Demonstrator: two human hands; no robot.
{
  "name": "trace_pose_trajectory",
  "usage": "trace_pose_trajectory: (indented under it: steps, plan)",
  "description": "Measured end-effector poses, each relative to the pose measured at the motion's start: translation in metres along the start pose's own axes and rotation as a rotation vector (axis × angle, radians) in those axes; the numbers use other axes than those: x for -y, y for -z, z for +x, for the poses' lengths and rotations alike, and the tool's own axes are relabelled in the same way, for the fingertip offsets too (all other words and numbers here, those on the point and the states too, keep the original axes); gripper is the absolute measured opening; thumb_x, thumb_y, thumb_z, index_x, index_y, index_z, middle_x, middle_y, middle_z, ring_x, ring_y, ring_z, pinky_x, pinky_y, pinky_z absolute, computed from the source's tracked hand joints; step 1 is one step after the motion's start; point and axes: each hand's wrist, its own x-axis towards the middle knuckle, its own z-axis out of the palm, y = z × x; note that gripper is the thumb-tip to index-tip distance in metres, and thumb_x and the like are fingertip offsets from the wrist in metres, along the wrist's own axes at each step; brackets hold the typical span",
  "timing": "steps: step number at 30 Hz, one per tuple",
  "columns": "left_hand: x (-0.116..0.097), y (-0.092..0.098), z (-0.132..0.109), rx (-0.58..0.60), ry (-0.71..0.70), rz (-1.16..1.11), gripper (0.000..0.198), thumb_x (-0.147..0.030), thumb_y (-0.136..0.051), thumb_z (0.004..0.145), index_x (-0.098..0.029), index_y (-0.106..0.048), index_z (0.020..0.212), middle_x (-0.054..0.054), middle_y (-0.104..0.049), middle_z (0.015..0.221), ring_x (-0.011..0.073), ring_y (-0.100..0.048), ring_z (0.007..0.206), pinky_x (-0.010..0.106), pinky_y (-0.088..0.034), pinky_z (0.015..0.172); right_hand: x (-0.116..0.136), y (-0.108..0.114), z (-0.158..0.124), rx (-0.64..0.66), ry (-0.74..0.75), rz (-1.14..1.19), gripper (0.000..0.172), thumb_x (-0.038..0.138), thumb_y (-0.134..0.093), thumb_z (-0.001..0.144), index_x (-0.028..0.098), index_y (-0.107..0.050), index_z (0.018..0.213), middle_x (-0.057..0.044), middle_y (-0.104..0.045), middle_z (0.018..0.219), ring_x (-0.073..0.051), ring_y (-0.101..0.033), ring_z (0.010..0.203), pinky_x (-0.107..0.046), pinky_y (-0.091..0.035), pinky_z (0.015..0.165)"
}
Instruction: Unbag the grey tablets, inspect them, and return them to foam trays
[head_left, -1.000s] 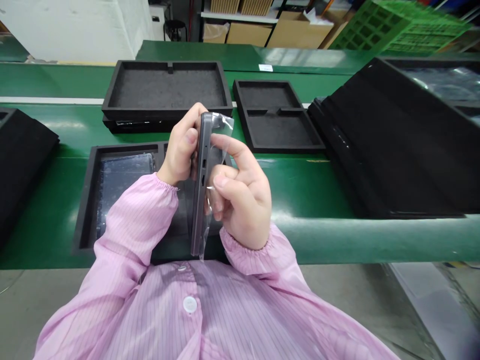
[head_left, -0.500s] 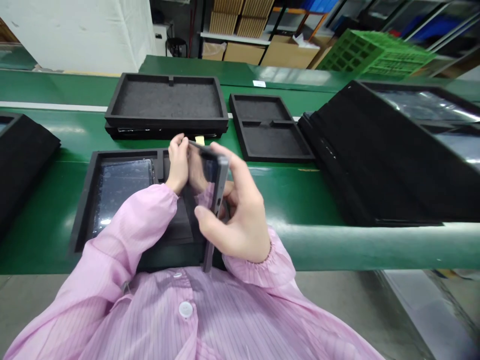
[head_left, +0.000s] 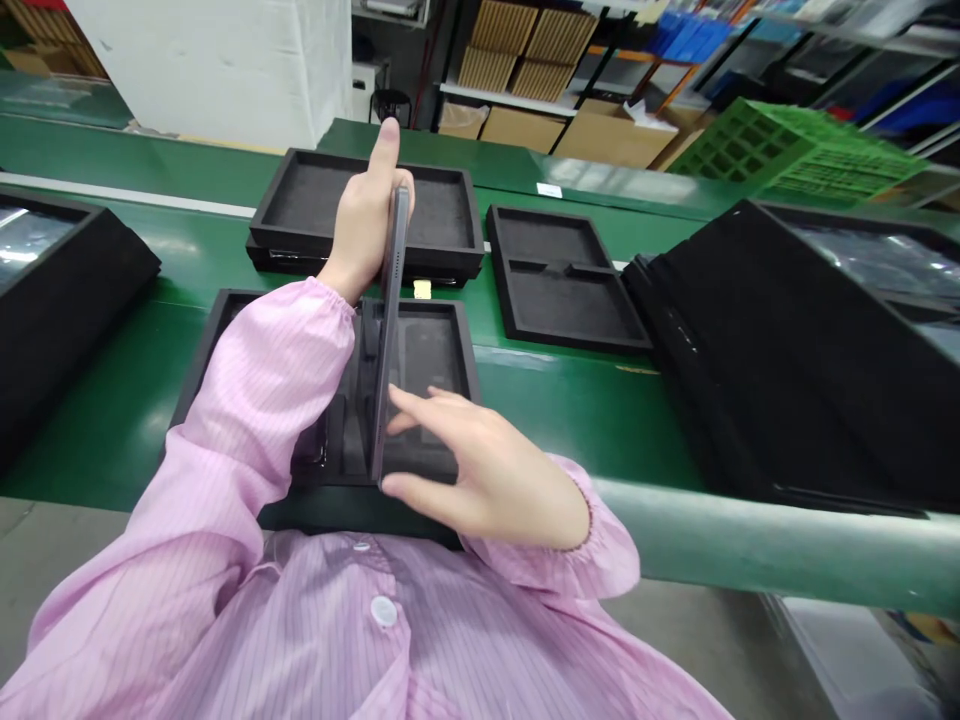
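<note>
A thin dark grey tablet [head_left: 386, 330] stands on its edge, seen edge-on, over the black foam tray [head_left: 442, 350] right in front of me. My left hand [head_left: 365, 215] grips the tablet's far upper end, with the index finger stretched along it. My right hand [head_left: 480, 470] lies at the tablet's near lower end with its fingers spread and its thumb at the bottom corner. My pink sleeve hides the tray's left compartment.
The tray lies on a green conveyor belt [head_left: 600, 400]. Behind it are stacked foam trays [head_left: 442, 215] and a smaller divided tray [head_left: 570, 300]. Leaning black trays [head_left: 787, 350] fill the right and another black tray [head_left: 67, 280] the left. A green crate [head_left: 787, 150] stands beyond.
The tablet went from being held up between both hands to standing on edge over the tray. My left hand moved to its far end. My right hand let go and spread at the near end.
</note>
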Motion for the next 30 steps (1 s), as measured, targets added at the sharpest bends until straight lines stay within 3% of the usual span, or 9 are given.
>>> trace_pose_trajectory:
  steps: [4,7,11,22,27,30]
  plan:
    - [-0.011,-0.009,-0.002,-0.128,0.225,0.060,0.075,-0.090,-0.006,0.065,-0.024,-0.033,0.041,0.001,-0.029,0.038,0.0099,-0.031,0.044,0.037,-0.025,0.050,-0.004,-0.001,0.007,-0.066,-0.100,-0.068,0.035,0.031,-0.066,0.087,0.019,-0.063,0.120,-0.006,-0.076,0.102,-0.025,-0.071,0.104,-0.060,-0.035,0.115]
    - [-0.016,-0.011,-0.005,-0.148,0.206,0.022,0.071,-0.090,-0.015,0.068,-0.025,-0.027,0.043,-0.001,-0.025,0.038,0.0098,-0.026,0.045,0.038,-0.022,0.051,-0.006,-0.001,0.011,-0.066,-0.131,-0.097,0.025,0.031,-0.067,0.087,0.019,-0.065,0.109,-0.005,-0.077,0.098,-0.025,-0.072,0.100,-0.062,-0.033,0.115]
    - [-0.020,-0.013,-0.005,-0.175,0.216,-0.013,0.070,-0.088,-0.012,0.073,-0.025,-0.022,0.044,-0.002,-0.022,0.038,0.0092,-0.023,0.042,0.038,-0.021,0.050,-0.008,-0.001,0.015,-0.048,-0.150,-0.106,0.020,0.030,-0.066,0.088,0.020,-0.063,0.104,-0.004,-0.077,0.096,-0.024,-0.072,0.096,-0.062,-0.033,0.115]
    - [-0.032,-0.013,-0.008,-0.235,0.259,-0.037,0.072,-0.078,-0.011,0.078,-0.022,-0.026,0.036,-0.001,-0.020,0.037,0.0084,-0.023,0.038,0.037,-0.017,0.048,-0.010,-0.001,0.021,-0.100,-0.125,-0.050,0.008,0.027,-0.060,0.091,0.019,-0.061,0.089,-0.002,-0.076,0.088,-0.020,-0.072,0.086,-0.056,-0.039,0.110]
    - [-0.047,-0.016,-0.020,-0.098,0.139,-0.070,0.068,-0.080,-0.020,0.074,-0.025,-0.035,0.037,-0.001,-0.028,0.035,0.0104,-0.028,0.039,0.038,-0.021,0.048,-0.010,0.000,0.021,-0.126,-0.086,0.013,0.009,0.026,-0.060,0.091,0.020,-0.062,0.085,-0.001,-0.075,0.085,-0.018,-0.072,0.081,-0.048,-0.042,0.108]
    - [-0.065,-0.023,-0.033,-0.075,0.098,-0.097,0.068,-0.077,-0.027,0.076,-0.024,-0.039,0.036,-0.002,-0.031,0.035,0.0090,-0.030,0.037,0.037,-0.021,0.046,-0.010,0.000,0.020,-0.133,-0.090,0.017,0.011,0.026,-0.062,0.091,0.019,-0.061,0.083,0.000,-0.074,0.082,-0.016,-0.071,0.078,-0.046,-0.043,0.107]
